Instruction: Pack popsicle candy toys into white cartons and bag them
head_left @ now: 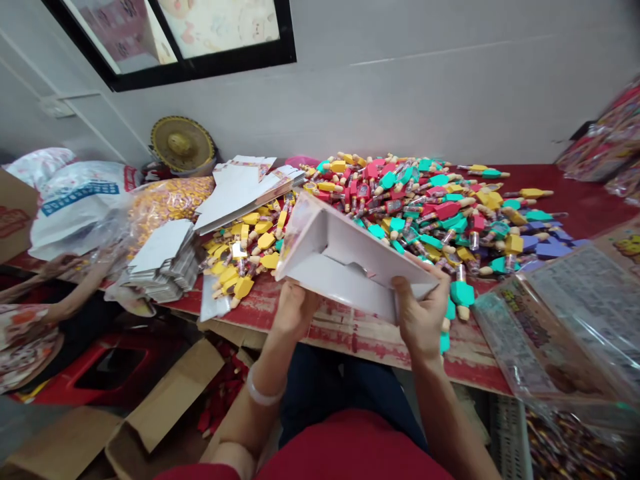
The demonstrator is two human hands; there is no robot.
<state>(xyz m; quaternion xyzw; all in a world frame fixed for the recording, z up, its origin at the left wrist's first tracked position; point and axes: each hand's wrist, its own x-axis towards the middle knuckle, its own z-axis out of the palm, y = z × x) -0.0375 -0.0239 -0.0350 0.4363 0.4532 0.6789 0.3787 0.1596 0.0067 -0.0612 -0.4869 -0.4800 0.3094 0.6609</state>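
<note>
Left hand (295, 311) and right hand (421, 316) both hold 1 white card box (345, 257), up off the counter (360, 341) near its front edge. Left grip is clamped on the box's lower edge, right grip on its right side, fingers curled over the card. Box is opened out and tilted, with its inner flaps showing. No candy visible inside.

Progress as far as visible: 1 box is formed in the hands, with none seen filled. Loose candy tubes (400, 207) lie in 1 big heap along the counter's back edge, too many to count. Tops are red, teal, yellow and purple; yellow is mostly at the heap's left end.

Left of the hands are 2 stacks of flat card blanks (163, 260), one at the counter's left end and one (245, 193) against the heap. Clear bag of printed sheets (565, 320) sits at the right front corner. Co-worker's arm (70, 287) reaches in at the left edge, apart from the person's hands. Cardboard carton (160, 400) sits on the floor below.
</note>
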